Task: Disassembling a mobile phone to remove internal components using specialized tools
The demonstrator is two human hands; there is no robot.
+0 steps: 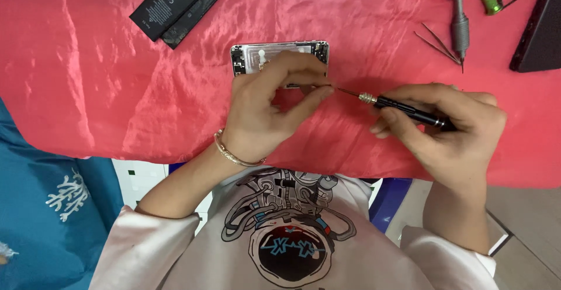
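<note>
Precision screwdriver pinched in right hand, tip at 9 o'clock.
Left hand fingers pinch near the tip, over an opened phone housing; thin, light, likely fragile.

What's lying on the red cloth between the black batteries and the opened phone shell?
Nothing: in the head view, only bare, wrinkled red satin cloth separates the flat black rectangular batteries from the opened silver metal phone shell.

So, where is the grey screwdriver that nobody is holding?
In the head view the grey screwdriver lies on the red cloth at the upper right, beside the tweezers, beyond the right hand.
</note>
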